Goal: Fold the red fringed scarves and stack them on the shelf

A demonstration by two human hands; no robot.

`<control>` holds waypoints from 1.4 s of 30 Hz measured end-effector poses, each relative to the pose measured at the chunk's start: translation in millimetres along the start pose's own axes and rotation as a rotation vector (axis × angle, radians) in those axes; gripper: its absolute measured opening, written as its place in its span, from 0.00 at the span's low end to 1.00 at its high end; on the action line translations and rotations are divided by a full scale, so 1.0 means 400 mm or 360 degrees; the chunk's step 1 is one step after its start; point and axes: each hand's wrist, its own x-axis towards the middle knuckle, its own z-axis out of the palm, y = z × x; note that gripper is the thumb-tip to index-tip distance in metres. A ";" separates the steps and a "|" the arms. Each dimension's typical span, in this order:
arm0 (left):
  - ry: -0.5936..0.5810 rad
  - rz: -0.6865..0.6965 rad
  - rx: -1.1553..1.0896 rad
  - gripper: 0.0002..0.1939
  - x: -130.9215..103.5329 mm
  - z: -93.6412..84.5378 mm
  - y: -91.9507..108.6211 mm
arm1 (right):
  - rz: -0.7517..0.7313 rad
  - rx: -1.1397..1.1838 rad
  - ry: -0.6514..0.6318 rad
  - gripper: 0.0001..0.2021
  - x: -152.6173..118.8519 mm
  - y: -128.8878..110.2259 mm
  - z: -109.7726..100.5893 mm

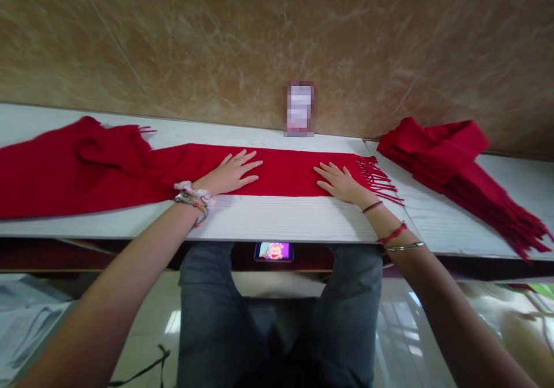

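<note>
A long red scarf (285, 171) lies along the white table, flat in the middle and bunched up toward the left. Its fringed end points right. My left hand (236, 174) rests on the scarf with fingers spread, just right of the bunched part. Near the fringe, my right hand (340, 182) also lies flat on the cloth, fingers apart. Neither hand grips the fabric. Another red scarf (441, 151), folded over and with fringe at its lower right, lies on the table to the right of my right hand.
A marbled brown wall (216, 47) rises behind the white table (281, 220). Against it stands a small blurred-out object (299, 108). Below the table's front edge, a phone (274, 252) shows a cartoon picture. Pale stacked material (30, 324) is at the lower left.
</note>
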 end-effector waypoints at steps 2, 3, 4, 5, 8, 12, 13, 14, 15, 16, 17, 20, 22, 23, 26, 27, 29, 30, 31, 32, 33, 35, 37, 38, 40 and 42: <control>-0.0119 -0.0091 -0.0044 0.29 0.007 0.000 0.015 | 0.0051 -0.0064 -0.0080 0.25 -0.003 0.000 0.002; -0.0173 -0.0119 -0.0064 0.30 0.009 0.001 0.018 | 0.0079 -0.0074 -0.0084 0.25 -0.003 0.003 0.003; -0.0214 -0.0123 -0.0079 0.30 0.010 0.001 0.017 | 0.0120 -0.0070 -0.0065 0.25 0.000 0.005 0.003; -0.0226 -0.0115 -0.0085 0.30 0.009 0.002 0.015 | 0.0169 -0.0060 -0.0029 0.25 0.006 0.006 0.002; -0.0053 -0.0109 -0.0048 0.29 0.005 0.006 0.008 | 0.0257 -0.0016 0.0131 0.26 0.043 -0.017 -0.004; 0.0065 -0.0279 -0.0039 0.30 0.002 0.004 0.015 | 0.0031 0.0007 0.0191 0.28 0.124 -0.118 0.000; 0.0002 -0.0334 -0.0052 0.31 0.002 0.002 0.019 | -0.0019 -0.0003 0.0150 0.28 0.143 -0.146 0.005; -0.0064 -0.0380 -0.0061 0.31 0.002 0.000 0.022 | -0.0057 -0.0020 0.0096 0.28 0.159 -0.169 0.011; -0.0116 -0.0407 -0.0061 0.32 0.002 -0.002 0.024 | -0.0078 -0.0043 0.0039 0.28 0.170 -0.185 0.017; -0.0145 -0.0417 -0.0053 0.32 0.003 -0.004 0.025 | -0.0085 -0.0068 -0.0010 0.27 0.178 -0.190 0.022; -0.0152 -0.0418 -0.0042 0.32 0.003 -0.005 0.026 | -0.0083 -0.0094 -0.0043 0.27 0.180 -0.185 0.026; -0.0143 -0.0408 -0.0042 0.33 0.004 -0.004 0.024 | 0.0006 -0.0169 -0.0056 0.25 0.157 -0.108 0.029; -0.0140 -0.0406 -0.0075 0.33 0.004 -0.003 0.023 | 0.0140 -0.0234 -0.0025 0.25 0.124 -0.020 0.023; -0.0139 -0.0407 -0.0093 0.33 0.004 -0.004 0.023 | 0.0236 -0.0256 -0.0007 0.26 0.106 0.029 0.020; -0.0130 -0.0404 -0.0128 0.33 0.003 -0.006 0.025 | 0.0439 -0.0357 0.0098 0.26 0.057 0.160 0.016; -0.0128 -0.0397 -0.0133 0.33 0.004 -0.006 0.025 | 0.0484 -0.0366 0.0138 0.25 0.046 0.192 0.017; -0.0121 -0.0385 -0.0132 0.33 0.004 -0.005 0.023 | 0.0500 -0.0365 0.0223 0.24 0.036 0.235 0.022; -0.0116 -0.0381 -0.0126 0.32 0.004 -0.002 0.020 | 0.0498 -0.0352 0.0262 0.24 0.035 0.245 0.026; -0.0104 -0.0377 -0.0120 0.32 0.004 0.001 0.017 | 0.0486 -0.0339 0.0301 0.23 0.036 0.249 0.028; -0.0087 -0.0375 -0.0114 0.32 0.004 0.005 0.014 | 0.0473 -0.0327 0.0338 0.23 0.038 0.248 0.029; -0.0064 -0.0370 -0.0108 0.32 0.004 0.009 0.011 | 0.0461 -0.0317 0.0373 0.24 0.041 0.244 0.029; -0.0008 -0.0351 -0.0097 0.31 0.003 0.016 0.005 | 0.0448 -0.0292 0.0434 0.24 0.044 0.231 0.024; 0.0054 -0.0319 -0.0082 0.30 0.002 0.021 0.002 | 0.0422 -0.0247 0.0466 0.25 0.045 0.218 0.018; 0.0082 -0.0295 -0.0076 0.29 0.002 0.023 0.001 | 0.0393 -0.0216 0.0471 0.25 0.046 0.211 0.016; 0.0139 -0.0234 -0.0072 0.28 0.003 0.024 -0.001 | 0.0303 -0.0151 0.0468 0.25 0.047 0.197 0.013; 0.0181 -0.0174 -0.0077 0.27 0.004 0.025 -0.001 | 0.0205 -0.0096 0.0438 0.26 0.050 0.181 0.014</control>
